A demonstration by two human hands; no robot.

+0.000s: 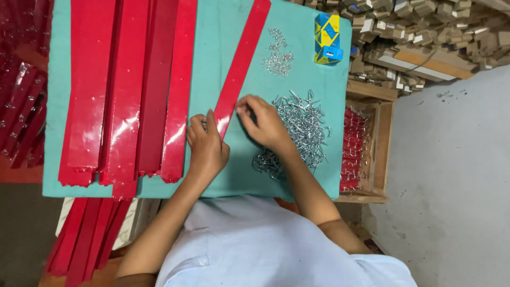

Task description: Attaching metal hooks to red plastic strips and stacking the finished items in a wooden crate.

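One teal table (223, 48) fills most of the view, and everything else is placed against it. Beyond the table's right edge lies a grey floor (451, 175), and past its far right corner a heap of small wooden blocks (425, 32). Covering the table's left half is a stack of long red strips (127, 90), glossy and overlapping, their ragged near ends close to the table's front edge. More red strips (85, 234) hang below the table's front left corner. Against the table's right edge stands a wooden crate (372, 143) holding red pieces fitted with metal hooks.

On the table's right half sits a big pile of metal hooks (300, 127), with a smaller scatter of hooks (276, 53) farther back. A yellow and blue box (326, 38) stands at the table's far right corner.

A single red strip (241, 64) runs slantwise across the middle of the table, its near end between the two hands. The left hand (204, 149) rests on the table with its fingers curled, the fingertips pressing that near end. The right hand (265, 125) lies at the near edge of the big pile, its fingers bent and pinched together at the strip's edge; whether a hook sits between them I cannot tell.
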